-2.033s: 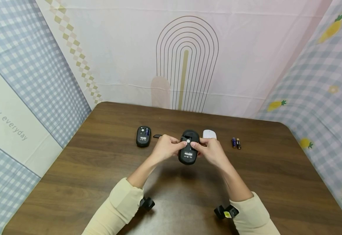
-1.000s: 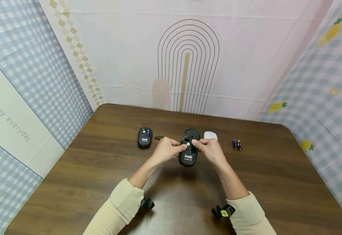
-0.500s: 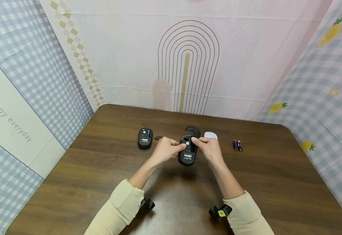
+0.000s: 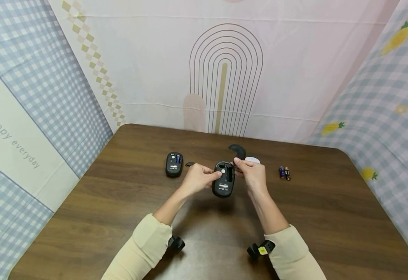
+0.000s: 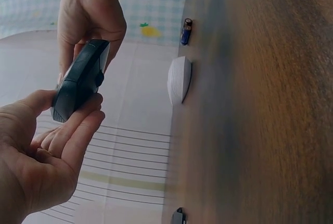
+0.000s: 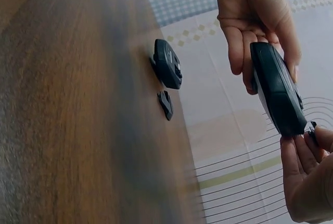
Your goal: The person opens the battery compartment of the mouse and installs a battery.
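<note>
My left hand (image 4: 198,178) grips a black computer mouse (image 4: 222,188) above the table, its underside with the label facing up. The battery compartment in it is uncovered, with a dark slot and no battery showing. Between thumb and fingers, my right hand (image 4: 255,178) pinches the black crescent-shaped battery cover (image 4: 239,150), apart from the mouse at its upper right. In the right wrist view, right-hand fingertips sit right at the end of the mouse (image 6: 278,88), and only a sliver of the cover (image 6: 312,130) shows there.
A second black mouse (image 4: 174,167) lies underside up at the left, a blue battery (image 4: 178,158) in it. Beside it is a small black cover (image 4: 189,164). A white mouse (image 4: 253,160) sits behind my right hand, with two batteries (image 4: 284,174) farther right.
The battery cover has slid up off the mouse and come away, moving up and right with my right hand. My left hand keeps the mouse almost in place.
</note>
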{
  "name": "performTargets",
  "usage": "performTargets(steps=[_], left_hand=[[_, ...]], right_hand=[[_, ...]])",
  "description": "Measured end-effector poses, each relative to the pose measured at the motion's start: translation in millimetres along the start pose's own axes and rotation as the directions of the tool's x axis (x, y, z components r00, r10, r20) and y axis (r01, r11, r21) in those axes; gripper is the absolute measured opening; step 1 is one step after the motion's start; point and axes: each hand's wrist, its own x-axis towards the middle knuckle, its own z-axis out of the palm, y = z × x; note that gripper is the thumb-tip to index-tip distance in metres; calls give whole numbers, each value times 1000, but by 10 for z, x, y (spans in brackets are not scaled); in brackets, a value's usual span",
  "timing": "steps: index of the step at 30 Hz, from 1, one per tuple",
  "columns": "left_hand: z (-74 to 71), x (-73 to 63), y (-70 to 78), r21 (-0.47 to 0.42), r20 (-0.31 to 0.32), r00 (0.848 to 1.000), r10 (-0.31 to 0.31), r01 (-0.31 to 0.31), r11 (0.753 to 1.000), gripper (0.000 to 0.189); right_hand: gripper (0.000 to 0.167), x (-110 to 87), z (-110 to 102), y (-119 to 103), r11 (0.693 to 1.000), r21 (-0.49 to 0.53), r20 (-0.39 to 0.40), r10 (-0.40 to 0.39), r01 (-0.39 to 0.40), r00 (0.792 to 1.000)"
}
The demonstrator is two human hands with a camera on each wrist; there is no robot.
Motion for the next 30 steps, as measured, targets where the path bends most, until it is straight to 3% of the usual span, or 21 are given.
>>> performTargets(steps=[13,19,30], left_hand=[[-57,-28,-12,-42,-7,1000,-11,11,999,29],[-145,-53,-39,-61,-56,998,-15,11,998,29],[-237,-108,-118,-100,-91,995,-32,23,995,27]], right_hand=[[35,181,-41,116,997,-39,46,73,-72,996],[35,298,-54,263,992,-58,68,116,-112,991],[30,483,5,588,967,-194,94,185,-165,978]])
